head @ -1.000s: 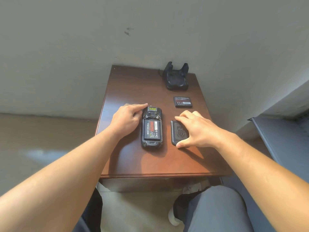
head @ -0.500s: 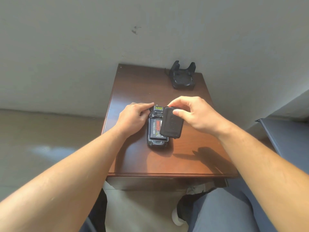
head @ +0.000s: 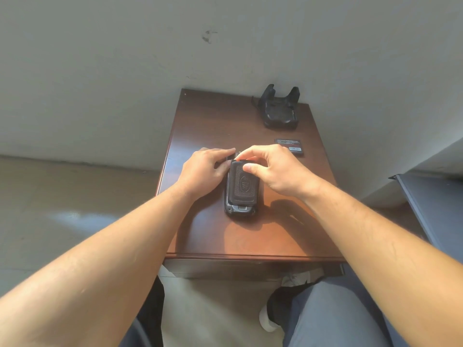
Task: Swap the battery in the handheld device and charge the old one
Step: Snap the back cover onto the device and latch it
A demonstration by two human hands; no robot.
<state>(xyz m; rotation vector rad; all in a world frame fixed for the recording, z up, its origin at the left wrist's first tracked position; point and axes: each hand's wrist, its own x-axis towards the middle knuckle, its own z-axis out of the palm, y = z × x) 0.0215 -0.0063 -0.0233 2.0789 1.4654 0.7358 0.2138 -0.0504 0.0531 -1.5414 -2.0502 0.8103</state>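
The black handheld device (head: 239, 209) lies face down in the middle of the brown table (head: 200, 236). Its textured back cover (head: 242, 187) lies over the battery bay and hides the battery inside. My right hand (head: 271, 169) pinches the cover's far end between thumb and fingers. My left hand (head: 204, 170) steadies the device's far left side with its fingers against the casing. A loose black battery (head: 290, 146) lies flat on the table behind my right hand, partly hidden by it. The black charging cradle (head: 280, 110) stands empty at the table's far right corner.
The table stands against a pale wall (head: 225, 46). A grey panel (head: 431, 204) juts out on the right beside the table. My knees and a shoe (head: 268, 319) are under the near table edge. The floor (head: 62, 209) lies open to the left.
My right hand picked the back cover up from the table to the right of the device, carried it over and laid it onto the battery bay. My left hand stayed on the device.
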